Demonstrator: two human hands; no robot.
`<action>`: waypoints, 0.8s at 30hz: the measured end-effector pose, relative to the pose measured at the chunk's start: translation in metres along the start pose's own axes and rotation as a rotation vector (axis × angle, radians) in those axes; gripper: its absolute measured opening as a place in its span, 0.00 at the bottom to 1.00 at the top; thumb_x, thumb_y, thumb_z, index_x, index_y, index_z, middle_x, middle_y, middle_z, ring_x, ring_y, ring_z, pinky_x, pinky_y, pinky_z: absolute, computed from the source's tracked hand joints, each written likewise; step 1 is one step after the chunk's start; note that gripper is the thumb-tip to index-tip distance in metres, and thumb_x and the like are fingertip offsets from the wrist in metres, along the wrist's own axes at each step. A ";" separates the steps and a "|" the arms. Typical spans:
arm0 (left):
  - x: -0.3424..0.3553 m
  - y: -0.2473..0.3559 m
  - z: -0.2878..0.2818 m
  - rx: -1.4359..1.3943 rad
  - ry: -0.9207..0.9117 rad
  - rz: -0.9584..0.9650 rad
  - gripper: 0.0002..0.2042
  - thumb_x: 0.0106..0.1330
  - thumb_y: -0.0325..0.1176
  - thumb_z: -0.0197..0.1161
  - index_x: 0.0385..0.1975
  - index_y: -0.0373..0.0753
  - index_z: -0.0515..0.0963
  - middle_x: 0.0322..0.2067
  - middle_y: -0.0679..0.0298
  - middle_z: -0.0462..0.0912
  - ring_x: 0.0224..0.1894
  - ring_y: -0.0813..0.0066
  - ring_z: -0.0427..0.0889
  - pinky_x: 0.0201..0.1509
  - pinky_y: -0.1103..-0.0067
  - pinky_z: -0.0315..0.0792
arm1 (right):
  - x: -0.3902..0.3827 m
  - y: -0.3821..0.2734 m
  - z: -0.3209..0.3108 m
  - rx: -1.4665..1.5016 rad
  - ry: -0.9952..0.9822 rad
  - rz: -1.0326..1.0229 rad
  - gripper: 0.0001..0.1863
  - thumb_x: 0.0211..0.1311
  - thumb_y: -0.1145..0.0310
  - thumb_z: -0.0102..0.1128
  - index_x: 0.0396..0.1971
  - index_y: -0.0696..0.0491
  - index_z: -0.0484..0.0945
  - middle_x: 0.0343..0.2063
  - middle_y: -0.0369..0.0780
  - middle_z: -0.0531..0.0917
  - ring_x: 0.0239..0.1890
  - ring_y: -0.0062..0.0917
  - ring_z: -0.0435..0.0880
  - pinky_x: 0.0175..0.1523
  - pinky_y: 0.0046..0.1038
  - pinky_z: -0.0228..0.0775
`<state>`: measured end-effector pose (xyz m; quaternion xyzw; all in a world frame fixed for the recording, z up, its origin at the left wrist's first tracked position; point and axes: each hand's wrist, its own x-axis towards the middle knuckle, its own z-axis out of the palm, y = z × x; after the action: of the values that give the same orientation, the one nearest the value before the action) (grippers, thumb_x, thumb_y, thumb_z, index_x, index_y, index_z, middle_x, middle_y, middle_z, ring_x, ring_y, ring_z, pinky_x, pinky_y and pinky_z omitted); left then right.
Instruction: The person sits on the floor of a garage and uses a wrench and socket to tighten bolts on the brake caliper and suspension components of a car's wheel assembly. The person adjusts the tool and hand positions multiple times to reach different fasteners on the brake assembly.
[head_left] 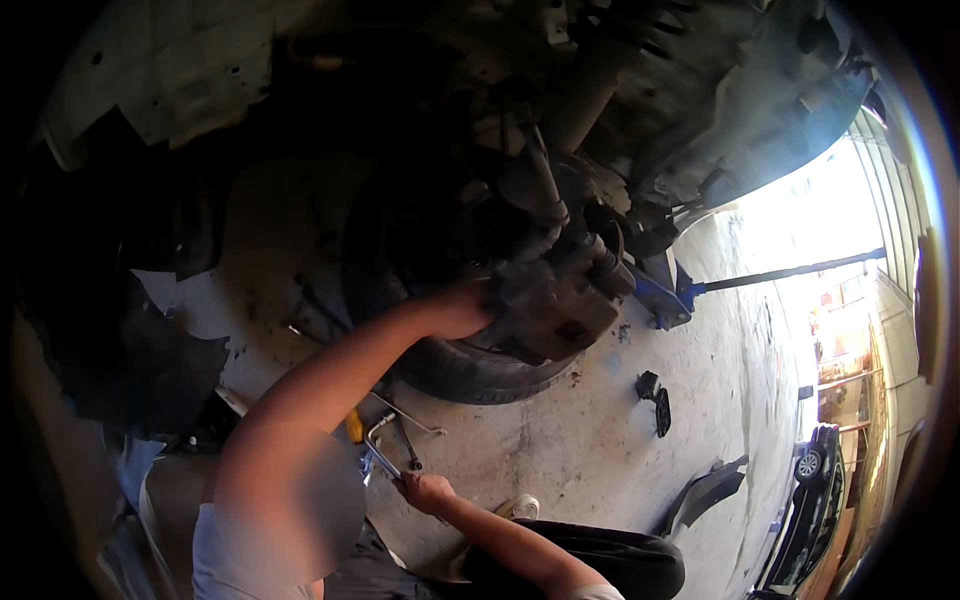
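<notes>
steel wrench (383,459), end gripped in right hand (428,492), likely for leverage; left hand (464,313) at brake (565,318), can't tell its grip.

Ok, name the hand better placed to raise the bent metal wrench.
The right hand, probably: it holds the lower end of the bent metal wrench, while the left hand is up at the shadowed brake assembly.
</notes>
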<state>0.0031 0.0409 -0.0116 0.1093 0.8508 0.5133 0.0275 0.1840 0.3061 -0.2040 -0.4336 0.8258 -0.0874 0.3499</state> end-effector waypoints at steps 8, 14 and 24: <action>0.001 -0.014 0.016 -0.073 0.081 0.000 0.18 0.66 0.37 0.49 0.52 0.37 0.74 0.50 0.48 0.77 0.52 0.51 0.76 0.58 0.68 0.67 | 0.000 -0.007 -0.008 0.015 -0.093 0.052 0.22 0.68 0.50 0.44 0.33 0.55 0.75 0.27 0.51 0.82 0.31 0.46 0.83 0.36 0.45 0.74; 0.002 0.001 0.019 -0.212 0.183 -0.075 0.18 0.66 0.37 0.49 0.52 0.37 0.75 0.48 0.48 0.79 0.51 0.54 0.77 0.57 0.70 0.67 | 0.001 0.001 0.002 0.032 -0.035 0.042 0.21 0.67 0.51 0.44 0.33 0.55 0.74 0.24 0.50 0.82 0.27 0.47 0.82 0.31 0.46 0.74; 0.006 0.001 0.014 -0.085 0.101 -0.077 0.18 0.66 0.38 0.50 0.51 0.36 0.75 0.48 0.46 0.79 0.50 0.53 0.78 0.55 0.68 0.69 | -0.001 -0.006 -0.004 0.069 -0.037 0.043 0.20 0.66 0.51 0.46 0.32 0.55 0.74 0.23 0.51 0.81 0.27 0.48 0.82 0.33 0.48 0.73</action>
<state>-0.0003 0.0546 -0.0168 0.0493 0.8319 0.5526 0.0087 0.1858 0.3030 -0.1976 -0.4052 0.8248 -0.1003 0.3815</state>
